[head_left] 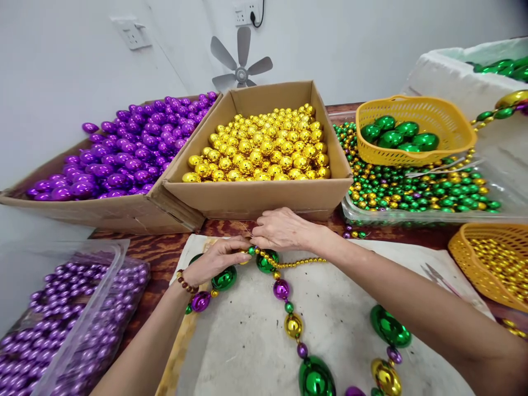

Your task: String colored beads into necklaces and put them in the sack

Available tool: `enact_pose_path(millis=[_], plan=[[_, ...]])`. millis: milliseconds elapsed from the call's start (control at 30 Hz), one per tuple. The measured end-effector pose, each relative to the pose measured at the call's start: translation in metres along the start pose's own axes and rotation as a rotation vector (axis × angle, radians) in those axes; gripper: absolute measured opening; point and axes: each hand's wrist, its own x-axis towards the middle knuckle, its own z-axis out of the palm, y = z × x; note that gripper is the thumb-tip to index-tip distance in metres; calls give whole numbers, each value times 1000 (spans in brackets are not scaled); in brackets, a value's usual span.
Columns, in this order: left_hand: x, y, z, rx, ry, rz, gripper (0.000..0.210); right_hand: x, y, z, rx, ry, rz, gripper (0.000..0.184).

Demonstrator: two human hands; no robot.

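A bead garland (293,325) of green, gold and purple balls lies over a pale cloth-covered board (247,352). My left hand (216,259), with a bead bracelet at the wrist, is closed on the garland beside a small green bead. Just right of it, my right hand (282,230) pinches at the same spot, where a thin thread (243,226) shows by the fingertips. Fingers partly hide the joint between them. From under my right hand a string of small gold beads (303,263) runs right. Scissors (439,276) lie beyond my right forearm.
Behind the board stand cardboard boxes of purple balls (132,154) and gold balls (264,146). Right are a yellow basket (454,129) with green balls, a clear tray (412,215) of mixed beads and another yellow basket (462,258). Purple bead strings (61,308) fill a left bin.
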Motion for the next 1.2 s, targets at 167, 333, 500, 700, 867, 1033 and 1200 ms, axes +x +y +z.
enact_pose_path(millis=[167,333,500,700,867,1033,1200], plan=[[-8,-8,0,150,109,-58,33,-35,-8,-4,168,85,247,40],[-23,-36,2,286,265,-15,36,-136,-23,-5,172,27,736,17],[-34,-21,7,323,286,10,36,-247,-9,0,-24,26,1126,25],[-41,27,11,284,337,-21,37,-274,1,4,-97,82,1199,29],[-46,57,17,280,360,47,31,-196,-41,-1,85,136,824,33],[-62,74,19,235,369,69,33,-119,-67,5,656,145,435,25],[-96,72,13,143,456,53,31,-113,-91,-60,867,157,372,12]])
